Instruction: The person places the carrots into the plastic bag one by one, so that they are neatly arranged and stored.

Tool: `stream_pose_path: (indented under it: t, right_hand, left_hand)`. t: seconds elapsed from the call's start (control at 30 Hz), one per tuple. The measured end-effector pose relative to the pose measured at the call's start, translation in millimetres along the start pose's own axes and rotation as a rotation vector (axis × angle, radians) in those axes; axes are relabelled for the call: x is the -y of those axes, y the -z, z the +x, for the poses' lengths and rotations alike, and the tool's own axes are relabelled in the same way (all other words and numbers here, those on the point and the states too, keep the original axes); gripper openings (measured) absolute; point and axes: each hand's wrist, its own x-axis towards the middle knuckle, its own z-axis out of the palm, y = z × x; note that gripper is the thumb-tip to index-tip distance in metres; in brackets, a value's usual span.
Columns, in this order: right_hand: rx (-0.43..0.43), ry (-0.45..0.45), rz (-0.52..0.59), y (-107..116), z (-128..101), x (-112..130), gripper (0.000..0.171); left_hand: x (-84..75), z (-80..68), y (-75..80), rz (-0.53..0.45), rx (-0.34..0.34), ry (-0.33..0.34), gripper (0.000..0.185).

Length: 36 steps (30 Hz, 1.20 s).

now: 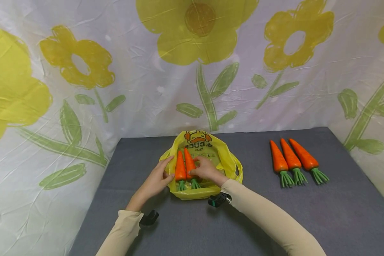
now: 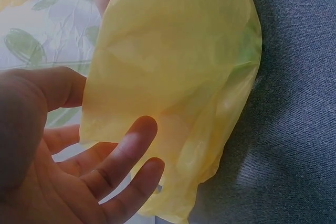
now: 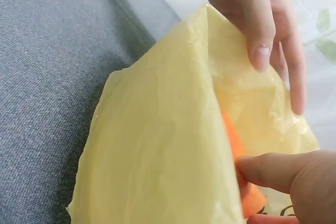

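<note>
A yellow plastic bag with a duck print lies on the grey tabletop, its mouth spread wide. Two orange carrots with green tops are inside it, a left carrot and a right carrot. My right hand reaches into the bag and holds the right carrot between thumb and fingers. On the bag's left rim rests my left hand, thumb and forefinger spread apart. Two of its fingers lie loosely against the outside of the yellow plastic in the left wrist view, while other fingertips are hidden behind its edge.
Three more carrots lie side by side on the right of the grey tabletop, green tops toward me. A white cloth printed with yellow flowers hangs behind and beside the table. A bag handle loop sticks out right.
</note>
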Motion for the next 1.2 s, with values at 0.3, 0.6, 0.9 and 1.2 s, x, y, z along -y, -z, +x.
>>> stream_pose_path:
  t: [0.3,0.6,0.9,1.2]
  right_hand:
    - [0.006,-0.009,-0.043,-0.8,0.7,0.0,0.064]
    - [0.017,-0.017,-0.042,-0.6,-3.6,2.4,0.065]
    - [0.022,-0.022,-0.033,0.4,-4.4,3.0,0.066]
    - [0.010,-0.006,-0.010,4.3,-8.4,6.0,0.067]
  left_hand:
    - [1.6,0.1,-0.8,-0.009,0.000,0.013,0.071]
    - [-0.8,-2.0,-0.5,0.006,-0.010,-0.004,0.070]
    - [-4.6,-2.5,0.6,0.008,-0.004,0.005,0.071]
    - [-3.8,-1.3,0.6,0.009,-0.007,0.004,0.071]
